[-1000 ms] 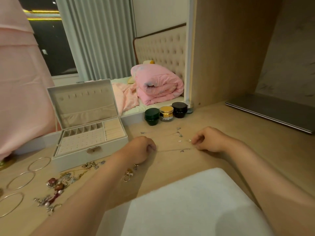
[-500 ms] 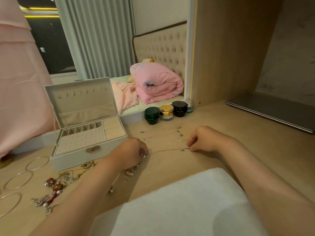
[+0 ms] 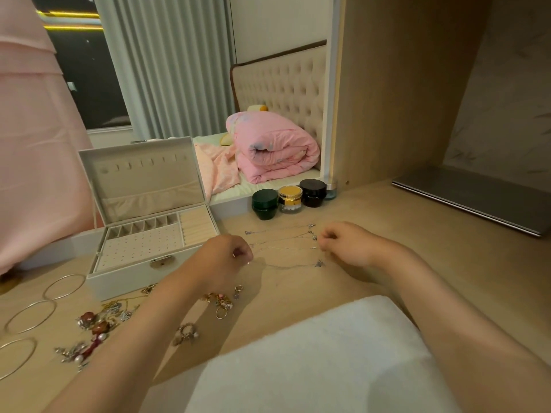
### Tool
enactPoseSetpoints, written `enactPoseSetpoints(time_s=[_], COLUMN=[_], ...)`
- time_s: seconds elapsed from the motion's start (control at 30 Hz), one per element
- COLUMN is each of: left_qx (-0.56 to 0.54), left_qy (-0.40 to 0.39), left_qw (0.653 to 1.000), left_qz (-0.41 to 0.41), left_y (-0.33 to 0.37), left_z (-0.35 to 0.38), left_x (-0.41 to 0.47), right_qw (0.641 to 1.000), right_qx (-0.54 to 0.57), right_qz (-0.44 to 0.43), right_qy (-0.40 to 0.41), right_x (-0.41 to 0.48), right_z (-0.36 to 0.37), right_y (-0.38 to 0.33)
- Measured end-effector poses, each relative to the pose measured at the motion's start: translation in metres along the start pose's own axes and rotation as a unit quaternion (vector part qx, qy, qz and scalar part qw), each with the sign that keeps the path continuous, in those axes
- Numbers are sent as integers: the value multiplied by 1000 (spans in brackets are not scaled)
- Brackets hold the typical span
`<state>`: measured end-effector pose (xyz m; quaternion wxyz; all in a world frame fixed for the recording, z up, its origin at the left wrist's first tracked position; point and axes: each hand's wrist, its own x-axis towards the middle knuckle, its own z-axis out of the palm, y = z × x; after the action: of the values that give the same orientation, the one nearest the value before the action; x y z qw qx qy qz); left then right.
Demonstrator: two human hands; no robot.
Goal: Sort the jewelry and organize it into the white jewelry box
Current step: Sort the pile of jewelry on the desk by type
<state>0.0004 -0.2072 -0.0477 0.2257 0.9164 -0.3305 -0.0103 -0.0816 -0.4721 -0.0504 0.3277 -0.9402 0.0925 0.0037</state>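
White leatherette covers the jewelry box (image 3: pixel 131 272), which stands open on the left of the pale wood desk (image 3: pixel 432 248), lid upright, its trays bare. Just right of it, thin silver chains (image 3: pixel 283 248) lie in rows between the two hands. The left hand (image 3: pixel 223 257) has its fingers curled and pinches the end of the lowest chain (image 3: pixel 292 266). The right hand (image 3: pixel 346 244) is curled too, at the rows' far ends; whether it holds one, I cannot tell.

Rings (image 3: pixel 222 304) sit under the left forearm, red-beaded pieces (image 3: pixel 92 323) in front of the box, three thin bangles (image 3: pixel 64 286) further left, the nearest cut by the frame. A white cloth (image 3: pixel 313 362) fills the near edge.

At the desk's back stand a green jar (image 3: pixel 264 204), a gold-lidded jar (image 3: pixel 290 199) and a black jar (image 3: pixel 312 192); a small clear one is half hidden behind them. A grey laptop (image 3: pixel 471 198) lies shut on the right. Beyond: a rolled pink quilt (image 3: pixel 271 150), a tufted headboard (image 3: pixel 283 81), a pleated curtain (image 3: pixel 167 64).
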Motion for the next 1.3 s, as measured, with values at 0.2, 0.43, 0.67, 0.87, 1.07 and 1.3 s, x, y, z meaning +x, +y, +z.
enactPoseSetpoints(time_s=[0.2, 0.43, 0.67, 0.87, 1.07, 1.3], left_qx=[-209, -113, -101, -34, 20, 202], left_qy=[-111, -256, -261, -287, -284, -219], left_qw=[971, 956, 946, 941, 936, 932], left_qz=[-33, -90, -163, -177, -207, -206], left_y=[-14, -36, -58, -56, -51, -39], left_z=[-38, -71, -71, -71, -74, -78], left_x=[-60, -121, -156, -174, -182, -182], right_qw=[949, 932, 949, 954, 972, 969], right_qx=[314, 346, 202, 139, 53, -110], right_qz=[-20, -32, -76, -61, -77, -60], right_qy=[-32, -106, -230, -259, -214, -214], right_x=[-8, -2, -8, -8, -15, -30], right_z=[7, 41, 77, 88, 88, 95], right_y=[-50, -90, -106, -98, -109, -127])
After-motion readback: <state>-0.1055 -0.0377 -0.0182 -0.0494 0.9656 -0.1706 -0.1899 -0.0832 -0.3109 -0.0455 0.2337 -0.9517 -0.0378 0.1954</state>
